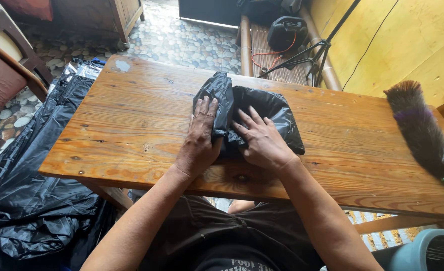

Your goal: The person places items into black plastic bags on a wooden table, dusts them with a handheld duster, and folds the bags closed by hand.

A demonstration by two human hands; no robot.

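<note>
Here, both hands, left (200, 142) and right (263, 141), lie open and flat on a glossy, crinkled black bag (262, 108) folded on the knotty wooden table (131, 115).

My left hand (200, 143) and right hand (263, 143) press flat, palms down, on a crumpled black plastic bag (262, 108) lying on the brown wooden plank table (146, 100). A dark feather duster with a green handle (422, 133) rests at the table's right end, well apart from my hands.

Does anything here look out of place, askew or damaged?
Mostly orderly. Both hands, left hand and right hand, press flat on a folded black plastic bag on the wooden table. A heap of black plastic sprawls loose on the floor beside it, and a feather duster overhangs the table's right edge.
</note>
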